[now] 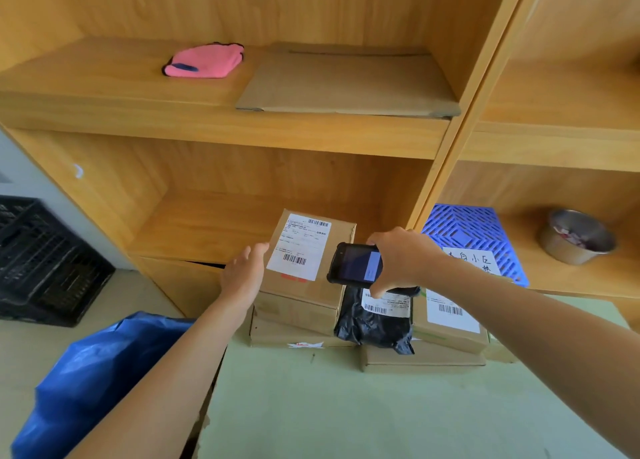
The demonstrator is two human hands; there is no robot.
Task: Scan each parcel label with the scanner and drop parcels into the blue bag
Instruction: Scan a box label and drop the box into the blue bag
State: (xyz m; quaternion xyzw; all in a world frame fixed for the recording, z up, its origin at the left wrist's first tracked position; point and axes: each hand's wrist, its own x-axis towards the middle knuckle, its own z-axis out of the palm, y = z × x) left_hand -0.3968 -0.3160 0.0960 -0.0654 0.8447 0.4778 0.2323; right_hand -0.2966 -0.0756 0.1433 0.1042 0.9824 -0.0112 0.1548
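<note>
Cardboard box (304,261), topmost of the stacked parcels, is steadied at its left edge by the left hand (242,273), fingers straight. Right of the box, the scanner (355,265) is gripped by the right hand (401,257). Left of the box and lower lies the blue bag (104,372).

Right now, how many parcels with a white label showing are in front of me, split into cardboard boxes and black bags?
Cardboard boxes with a label showing: 2, the box at the left hand and the box on the right
Black bags with a label showing: 1, the black bag
Total: 3
</note>
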